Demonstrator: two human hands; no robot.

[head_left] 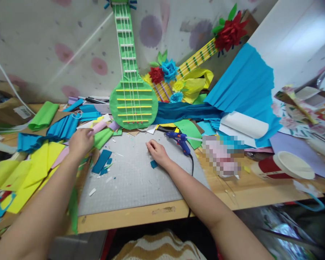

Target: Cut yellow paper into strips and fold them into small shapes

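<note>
My left hand [81, 142] reaches to the left edge of the grey cutting mat [135, 180], its fingers curled around the end of a pale pink paper roll [99, 126]. My right hand [157, 152] rests on the mat's middle, fingers bent and pressed down on a small blue paper piece [154, 164]. A blue glue gun [180, 140] lies just right of that hand, with its black cord running toward the table edge. A bigger blue paper scrap [102, 161] lies on the mat between my hands.
A green paper guitar [132, 97] and a yellow one with paper flowers [168, 74] lean against the back wall. Yellow, green and blue paper sheets [29, 166] pile up at left. A tipped red cup [281, 167] and white roll [245, 124] lie at right.
</note>
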